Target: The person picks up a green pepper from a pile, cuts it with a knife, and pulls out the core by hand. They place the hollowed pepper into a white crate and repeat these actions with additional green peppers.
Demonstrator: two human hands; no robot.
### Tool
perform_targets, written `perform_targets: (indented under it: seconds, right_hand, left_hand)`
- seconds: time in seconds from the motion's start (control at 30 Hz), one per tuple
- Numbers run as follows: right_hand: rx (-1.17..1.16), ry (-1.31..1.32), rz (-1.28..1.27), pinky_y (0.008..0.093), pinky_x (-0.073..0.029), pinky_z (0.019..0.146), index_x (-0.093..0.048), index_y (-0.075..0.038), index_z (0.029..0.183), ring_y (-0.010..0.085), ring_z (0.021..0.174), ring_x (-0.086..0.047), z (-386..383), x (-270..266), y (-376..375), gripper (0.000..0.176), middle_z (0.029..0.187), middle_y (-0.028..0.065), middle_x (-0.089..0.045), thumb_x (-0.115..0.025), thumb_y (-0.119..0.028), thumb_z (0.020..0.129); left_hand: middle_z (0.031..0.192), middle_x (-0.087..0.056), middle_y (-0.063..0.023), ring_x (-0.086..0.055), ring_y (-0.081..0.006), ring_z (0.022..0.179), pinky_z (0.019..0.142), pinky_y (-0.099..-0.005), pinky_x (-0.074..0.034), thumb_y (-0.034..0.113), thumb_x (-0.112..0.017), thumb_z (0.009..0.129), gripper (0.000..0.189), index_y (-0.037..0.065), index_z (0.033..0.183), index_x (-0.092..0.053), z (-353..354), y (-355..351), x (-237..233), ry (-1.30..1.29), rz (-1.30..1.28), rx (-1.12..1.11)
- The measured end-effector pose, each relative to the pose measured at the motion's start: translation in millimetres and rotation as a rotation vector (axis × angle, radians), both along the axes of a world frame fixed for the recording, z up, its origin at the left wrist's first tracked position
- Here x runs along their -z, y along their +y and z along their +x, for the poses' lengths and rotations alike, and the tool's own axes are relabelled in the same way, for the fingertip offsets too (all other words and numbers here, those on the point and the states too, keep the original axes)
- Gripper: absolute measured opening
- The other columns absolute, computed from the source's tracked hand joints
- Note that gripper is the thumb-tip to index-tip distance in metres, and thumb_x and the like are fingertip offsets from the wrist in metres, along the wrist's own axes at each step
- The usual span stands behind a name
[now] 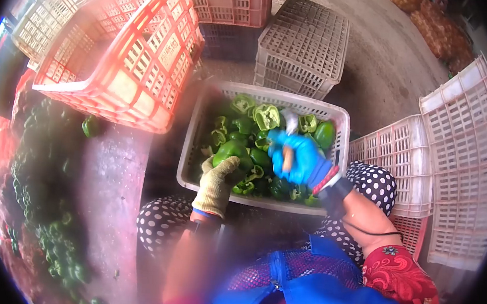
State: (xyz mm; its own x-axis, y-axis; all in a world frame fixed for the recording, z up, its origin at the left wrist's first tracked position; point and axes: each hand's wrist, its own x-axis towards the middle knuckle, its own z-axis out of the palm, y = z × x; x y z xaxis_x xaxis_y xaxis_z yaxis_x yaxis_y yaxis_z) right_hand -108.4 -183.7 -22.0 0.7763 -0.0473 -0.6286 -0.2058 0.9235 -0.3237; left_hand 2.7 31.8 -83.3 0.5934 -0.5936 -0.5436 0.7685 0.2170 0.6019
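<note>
Grasping a smooth, bulging green pepper (234, 154), the left hand (214, 185), in a cream knitted glove, has its thumb and fingers bent about the lower part of the fruit. The right hand (303, 159), in a thin blue glove, is curled tight around the tan handle (287, 158) of one tool; its pale far end is too blurred to make out. The two hands are apart – the left at the near left, the right at the right – both over one pale plastic crate (343, 122) with slotted walls, and the held pepper is above the others in it.

The peppers in the crate overlap too much for a full count. At least three show open cut faces along the far side, the largest a half pepper (267, 117) with pale ribs inside; one glossy, rounded pepper (324, 134) sits in the far right corner.

One grey lattice crate (304, 34) stands upside down beyond. To the left is one large coral crate (140, 81), tilted, with one loose pepper (90, 126) just beside it on the floor – near a blurred green heap (51, 194). Two whitish crates (394, 158) stand on the right, their walls gridded.
</note>
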Motion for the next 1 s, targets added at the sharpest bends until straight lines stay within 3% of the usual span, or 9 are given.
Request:
perform_targets:
  seconds: [0.07,0.13,0.17,0.37,0.57,0.67,0.77,0.87,1.0]
  right_hand:
    - [-0.251,0.052,-0.095,0.0325,-0.049,0.049,-0.064,-0.011,0.113,0.0159,0.057,-0.059,-15,30,17,0.02,0.079,0.0058,-0.065,-0.069,-0.022,0.096]
    - [-0.424,0.076,-0.578,0.0322,-0.051,0.054,-0.057,-0.013,0.136,0.0138,0.061,-0.058,-25,33,31,0.039,0.084,0.0052,-0.063,-0.064,-0.021,0.098]
    - [-0.481,0.043,-1.033,0.033,-0.051,0.056,-0.054,-0.012,0.137,0.0142,0.061,-0.058,-29,56,35,0.042,0.082,0.0048,-0.062,-0.064,-0.021,0.097]
    - [-0.611,0.117,-1.536,0.0528,-0.052,0.09,-0.04,0.002,0.148,0.0473,0.101,-0.067,-27,67,53,0.068,0.108,0.0323,-0.069,-0.059,-0.031,0.092]
    - [-0.72,0.191,-1.486,0.0519,-0.052,0.091,-0.04,0.003,0.149,0.0477,0.101,-0.067,-28,75,58,0.069,0.107,0.0335,-0.069,-0.059,-0.031,0.092]
    - [-0.599,0.132,-1.421,0.0461,-0.056,0.08,-0.043,0.002,0.147,0.0382,0.084,-0.071,-29,83,52,0.065,0.098,0.0258,-0.071,-0.064,-0.026,0.091]
    - [-0.409,0.068,-1.657,0.0417,-0.058,0.072,-0.046,0.001,0.144,0.0298,0.072,-0.073,-22,92,39,0.062,0.092,0.0214,-0.072,-0.065,-0.023,0.09]
    - [-0.532,0.193,-1.289,0.0416,-0.058,0.073,-0.047,0.002,0.144,0.0289,0.073,-0.073,-6,61,23,0.061,0.09,0.0204,-0.072,-0.064,-0.023,0.09]
    - [-0.755,0.204,-1.517,0.0511,-0.054,0.078,-0.059,0.007,0.115,0.0455,0.087,-0.069,2,68,17,0.049,0.092,0.0291,-0.07,-0.065,-0.03,0.083]
  left_hand:
    - [0.127,-0.056,-0.0193,-0.066,-0.0327,0.107,0.089,-0.0459,-0.062,0.005,-0.078,0.086,0.068,0.0,0.14,-0.036,-6,-8,2,0.002,0.132,-0.032]
    - [0.127,-0.057,-0.0188,-0.065,-0.0331,0.108,0.09,-0.0461,-0.061,0.005,-0.077,0.086,0.067,0.001,0.14,-0.037,-11,-11,7,0.031,0.223,-0.03]
    - [0.128,-0.058,-0.0184,-0.065,-0.0317,0.111,0.092,-0.0451,-0.061,0.007,-0.079,0.087,0.066,0.001,0.14,-0.04,-10,-8,20,0.119,0.067,0.001]
    - [0.129,-0.059,-0.0162,-0.066,-0.0289,0.11,0.092,-0.0426,-0.061,0.016,-0.082,0.087,0.064,0.0,0.139,-0.047,-14,-8,21,0.048,0.124,0.064]
    - [0.123,-0.066,-0.0162,-0.066,-0.0238,0.107,0.089,-0.0351,-0.056,0.03,-0.085,0.086,0.067,-0.003,0.135,-0.052,-18,-9,43,-0.409,0.631,0.219]
    - [0.121,-0.068,-0.0198,-0.067,-0.0261,0.108,0.09,-0.0361,-0.055,0.037,-0.084,0.085,0.07,-0.002,0.134,-0.054,-20,-14,21,-0.46,0.624,0.255]
    - [0.125,-0.066,-0.0249,-0.066,-0.0353,0.113,0.095,-0.0413,-0.053,0.043,-0.084,0.083,0.074,-0.001,0.134,-0.053,-17,-17,38,-0.53,0.76,0.339]
    - [0.129,-0.062,-0.0296,-0.063,-0.0435,0.117,0.099,-0.0463,-0.051,0.047,-0.082,0.081,0.078,-0.001,0.135,-0.052,-19,-27,8,-0.74,1.057,0.461]
    - [0.13,-0.06,-0.031,-0.061,-0.0466,0.119,0.101,-0.0491,-0.05,0.048,-0.081,0.081,0.08,-0.001,0.137,-0.049,-19,-30,9,-0.754,1.052,0.487]
